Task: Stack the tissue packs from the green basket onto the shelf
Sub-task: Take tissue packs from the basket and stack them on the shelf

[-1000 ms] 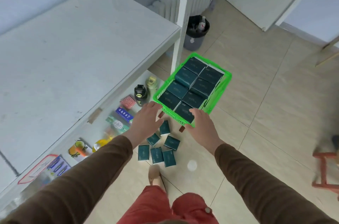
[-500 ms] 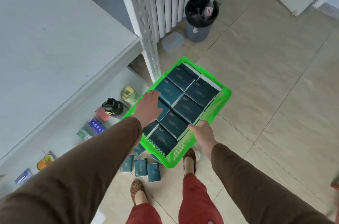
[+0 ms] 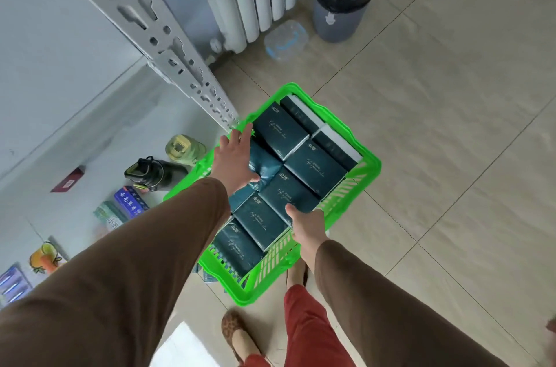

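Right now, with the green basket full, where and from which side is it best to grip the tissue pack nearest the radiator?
Probably by its two long edges, from above. That tissue pack lies in the far corner of the green basket, tilted against the wall, with neighbours tight alongside, so only its top is free. The left hand is nearest.

Green basket (image 3: 365,169) glossy slotted plastic; tissue packs (image 3: 314,168) shiny dark film; shelf (image 3: 168,44) matt perforated metal.
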Action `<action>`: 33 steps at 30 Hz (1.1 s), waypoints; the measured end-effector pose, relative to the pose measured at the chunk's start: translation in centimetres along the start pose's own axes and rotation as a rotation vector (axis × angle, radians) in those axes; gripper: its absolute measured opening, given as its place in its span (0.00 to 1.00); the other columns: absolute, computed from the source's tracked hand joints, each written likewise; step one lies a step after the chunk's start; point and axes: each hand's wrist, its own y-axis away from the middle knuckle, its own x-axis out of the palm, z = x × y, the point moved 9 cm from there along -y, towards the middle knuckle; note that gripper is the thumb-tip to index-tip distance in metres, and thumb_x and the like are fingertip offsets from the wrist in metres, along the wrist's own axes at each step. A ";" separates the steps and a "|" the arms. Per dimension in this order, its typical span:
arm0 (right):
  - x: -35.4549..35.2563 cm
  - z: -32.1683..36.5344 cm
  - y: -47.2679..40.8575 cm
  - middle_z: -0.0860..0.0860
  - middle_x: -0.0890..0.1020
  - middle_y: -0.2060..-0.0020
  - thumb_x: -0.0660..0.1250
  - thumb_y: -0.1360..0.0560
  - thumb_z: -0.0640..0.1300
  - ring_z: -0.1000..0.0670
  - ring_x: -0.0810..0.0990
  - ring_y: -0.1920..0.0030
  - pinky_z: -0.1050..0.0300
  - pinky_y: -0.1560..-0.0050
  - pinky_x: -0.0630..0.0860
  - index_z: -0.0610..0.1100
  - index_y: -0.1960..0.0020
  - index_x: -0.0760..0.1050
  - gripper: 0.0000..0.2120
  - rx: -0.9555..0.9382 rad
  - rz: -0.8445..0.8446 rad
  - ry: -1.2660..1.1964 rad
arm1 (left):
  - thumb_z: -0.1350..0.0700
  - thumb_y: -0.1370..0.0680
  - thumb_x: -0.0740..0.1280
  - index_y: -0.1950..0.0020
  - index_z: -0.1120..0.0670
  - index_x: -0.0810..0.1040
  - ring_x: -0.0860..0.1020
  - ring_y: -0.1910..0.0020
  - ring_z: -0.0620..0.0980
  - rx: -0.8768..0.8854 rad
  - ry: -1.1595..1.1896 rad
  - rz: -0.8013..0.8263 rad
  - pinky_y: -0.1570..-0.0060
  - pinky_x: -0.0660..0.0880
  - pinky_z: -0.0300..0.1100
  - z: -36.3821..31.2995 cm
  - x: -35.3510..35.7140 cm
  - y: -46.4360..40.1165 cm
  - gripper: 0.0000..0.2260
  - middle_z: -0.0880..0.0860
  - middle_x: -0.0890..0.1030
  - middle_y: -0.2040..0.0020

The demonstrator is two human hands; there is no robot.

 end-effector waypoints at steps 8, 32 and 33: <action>-1.5 0.8 2.3 0.49 0.76 0.54 0.79 0.31 0.47 0.48 0.78 0.51 0.48 0.38 0.76 0.39 0.41 0.67 0.29 -0.116 0.040 -0.011 | 0.52 0.34 0.78 0.49 0.52 0.65 0.76 0.54 0.59 -0.084 0.338 0.088 0.56 0.74 0.53 4.3 -1.3 5.0 0.25 0.54 0.73 0.52; 37.9 -17.6 56.3 0.54 0.78 0.51 0.75 0.29 0.50 0.52 0.79 0.48 0.60 0.51 0.77 0.49 0.45 0.69 0.19 -1.241 0.663 0.763 | 0.47 0.31 0.76 0.42 0.48 0.75 0.78 0.54 0.48 -0.650 0.661 -0.634 0.53 0.78 0.49 51.1 -7.9 75.0 0.20 0.46 0.79 0.51; 40.0 -18.5 57.9 0.53 0.79 0.50 0.76 0.29 0.51 0.51 0.80 0.47 0.55 0.49 0.79 0.50 0.46 0.70 0.19 -1.266 0.677 0.777 | 0.48 0.30 0.76 0.42 0.48 0.74 0.78 0.54 0.48 -0.666 0.652 -0.654 0.53 0.78 0.48 53.0 -8.1 77.0 0.20 0.46 0.79 0.51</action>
